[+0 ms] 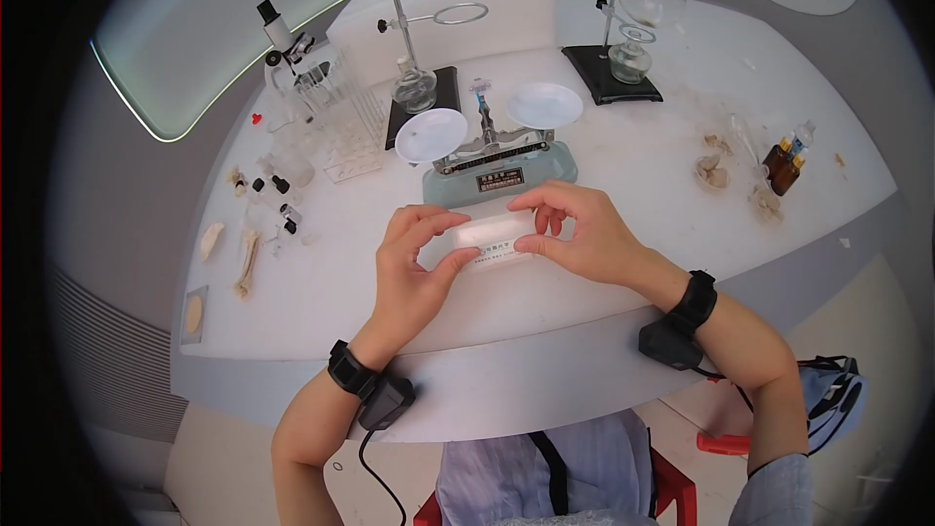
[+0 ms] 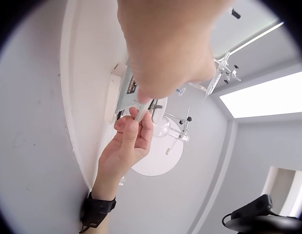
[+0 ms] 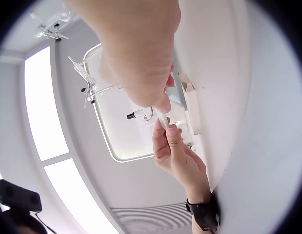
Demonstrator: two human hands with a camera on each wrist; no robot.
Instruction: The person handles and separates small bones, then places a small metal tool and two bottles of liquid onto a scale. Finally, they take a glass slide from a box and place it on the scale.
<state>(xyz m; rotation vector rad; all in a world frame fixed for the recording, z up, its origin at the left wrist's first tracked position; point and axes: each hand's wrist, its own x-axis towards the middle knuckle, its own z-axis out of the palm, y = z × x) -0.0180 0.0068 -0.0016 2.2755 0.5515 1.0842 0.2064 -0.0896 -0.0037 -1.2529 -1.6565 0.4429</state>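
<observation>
A thin white plate with printed lettering, like a small box lid, is held between both hands. My left hand pinches its left end between thumb and fingers. At the other end my right hand does the same, its thumb along the printed edge. In the left wrist view the plate shows edge-on and slim. Just beyond the hands stands a pale green balance scale with two white pans. A low whitish box sits in front of the scale, mostly hidden by the hands in the head view.
Left lie small vials, a bone and a clear test-tube rack, with a microscope behind. Two black-based stands with glass flasks rise at the back. Brown bottles and brownish lumps are right.
</observation>
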